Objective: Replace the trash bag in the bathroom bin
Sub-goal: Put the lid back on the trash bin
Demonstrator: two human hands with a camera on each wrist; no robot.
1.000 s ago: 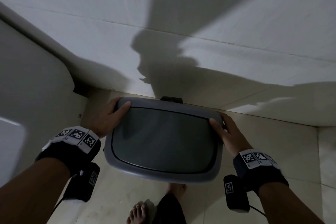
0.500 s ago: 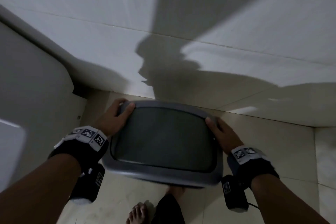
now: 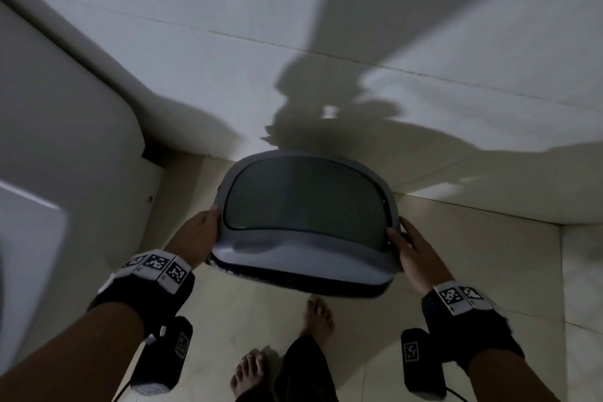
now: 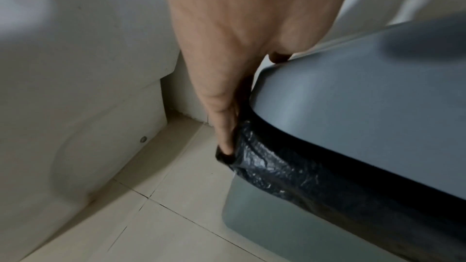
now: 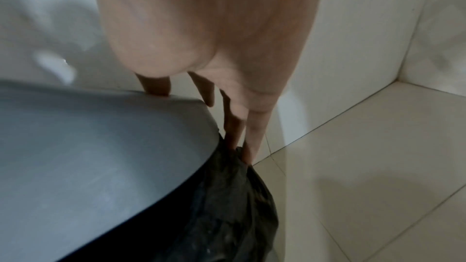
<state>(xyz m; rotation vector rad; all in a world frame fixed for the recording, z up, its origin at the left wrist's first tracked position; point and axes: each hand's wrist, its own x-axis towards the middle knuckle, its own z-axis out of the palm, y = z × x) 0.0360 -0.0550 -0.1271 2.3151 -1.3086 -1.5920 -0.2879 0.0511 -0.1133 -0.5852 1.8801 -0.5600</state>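
Note:
The grey bin lid [image 3: 306, 202] with its dark centre panel is tilted, its near edge raised. My left hand [image 3: 199, 235] grips its left side and my right hand [image 3: 414, 251] its right side. In the left wrist view the thumb lies on the lid [image 4: 365, 97] and the fingers [image 4: 224, 127] run down its side to the black trash bag [image 4: 272, 166], which is folded over the grey bin body [image 4: 264, 216]. In the right wrist view the thumb rests on the lid [image 5: 88, 146] and the fingers [image 5: 252, 136] reach the crumpled bag [image 5: 234, 196].
A white toilet [image 3: 49, 173] stands close on the left, its base [image 4: 88, 127] beside the bin. The tiled wall [image 3: 326, 42] is right behind the bin, with a corner on the right. My bare feet [image 3: 316, 313] stand on the beige floor tiles [image 3: 489, 271].
The lid's near edge has come up off the bin, and the black bag now shows under it. Both hands have slid from the far corners to the near sides.

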